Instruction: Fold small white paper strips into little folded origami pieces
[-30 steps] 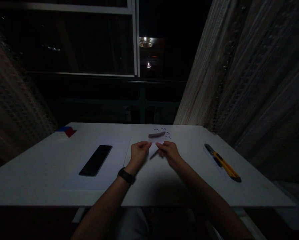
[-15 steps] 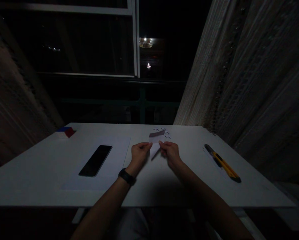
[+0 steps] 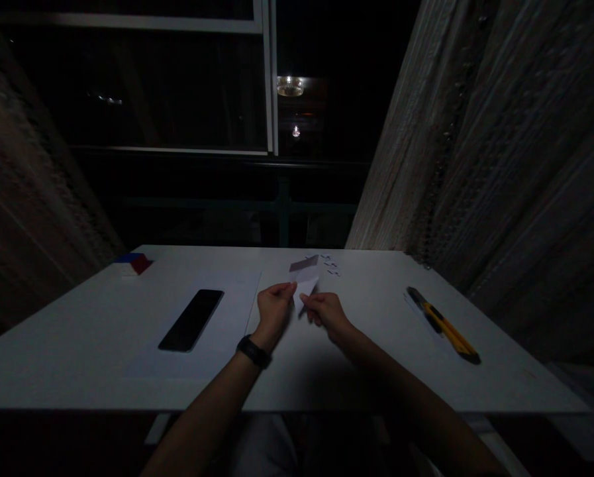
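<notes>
A small folded piece of white paper (image 3: 305,276) is held above the table between both hands. My left hand (image 3: 275,308) pinches its left edge between thumb and fingers; a dark band sits on that wrist. My right hand (image 3: 326,311) pinches the lower right part of the paper, closer to me. The paper's upper flap is in shade, and its lower end narrows toward my right fingertips. Just beyond it, several small dark marks or pieces (image 3: 330,265) show on the table; they are too small to name.
A black phone (image 3: 191,320) lies on a large white sheet (image 3: 145,361) at the left. At the back left of the white table (image 3: 53,371) sits a blue, red and white block (image 3: 132,264). A yellow utility knife (image 3: 448,330) lies at the right. Curtains hang on both sides.
My right hand has slid down and left along the paper, toward its lower end. The paper has turned and shifted slightly left. My left hand has barely moved.
</notes>
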Demonstrator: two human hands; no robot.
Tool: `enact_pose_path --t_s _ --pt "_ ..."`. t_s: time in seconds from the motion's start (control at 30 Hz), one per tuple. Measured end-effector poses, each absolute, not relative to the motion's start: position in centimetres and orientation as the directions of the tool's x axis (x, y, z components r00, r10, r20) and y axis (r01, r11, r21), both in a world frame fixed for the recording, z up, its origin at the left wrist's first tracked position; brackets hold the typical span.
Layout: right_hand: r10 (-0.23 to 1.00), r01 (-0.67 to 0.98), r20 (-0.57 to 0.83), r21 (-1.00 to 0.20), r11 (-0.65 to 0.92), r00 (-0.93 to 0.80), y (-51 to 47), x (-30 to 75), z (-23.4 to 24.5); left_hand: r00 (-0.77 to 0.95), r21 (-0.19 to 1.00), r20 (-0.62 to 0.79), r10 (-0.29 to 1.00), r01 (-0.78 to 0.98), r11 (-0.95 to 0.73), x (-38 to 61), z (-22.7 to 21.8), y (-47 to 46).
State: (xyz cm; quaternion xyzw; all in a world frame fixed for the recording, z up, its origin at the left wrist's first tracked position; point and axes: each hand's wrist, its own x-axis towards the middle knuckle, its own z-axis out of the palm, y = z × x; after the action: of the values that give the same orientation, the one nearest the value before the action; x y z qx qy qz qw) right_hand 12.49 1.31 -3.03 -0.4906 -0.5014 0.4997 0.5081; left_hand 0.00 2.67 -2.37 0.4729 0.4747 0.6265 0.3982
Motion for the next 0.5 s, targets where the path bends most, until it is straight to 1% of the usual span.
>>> enact_pose_path --t_s 0.13,0.27,0.33,0.5 --pt "0.995 -0.014 0.073 -0.997 0.074 0.07 1.15 12.17 -3.09 -0.239 0.967 0.222 0.945 -0.069 -0.245 0.0 -2.23 2.57" --pt "0.999 -0.014 0.049 -0.999 0.049 -0.008 0.95 11.9 -3.21 -0.238 0.966 0.2 0.95 -0.115 -0.232 0.01 -1.9 2.29" --pt "0.999 0.009 0.05 -0.999 0.05 -0.017 0.91 11.78 -3.25 -0.22 0.962 0.202 0.954 -0.14 -0.236 -0.01 -1.9 2.24" --pt "0.985 0.119 0.148 -0.983 0.137 0.084 1.17 11.81 -3.38 -0.22 0.953 0.179 0.959 -0.202 -0.224 0.05 -2.11 2.33"
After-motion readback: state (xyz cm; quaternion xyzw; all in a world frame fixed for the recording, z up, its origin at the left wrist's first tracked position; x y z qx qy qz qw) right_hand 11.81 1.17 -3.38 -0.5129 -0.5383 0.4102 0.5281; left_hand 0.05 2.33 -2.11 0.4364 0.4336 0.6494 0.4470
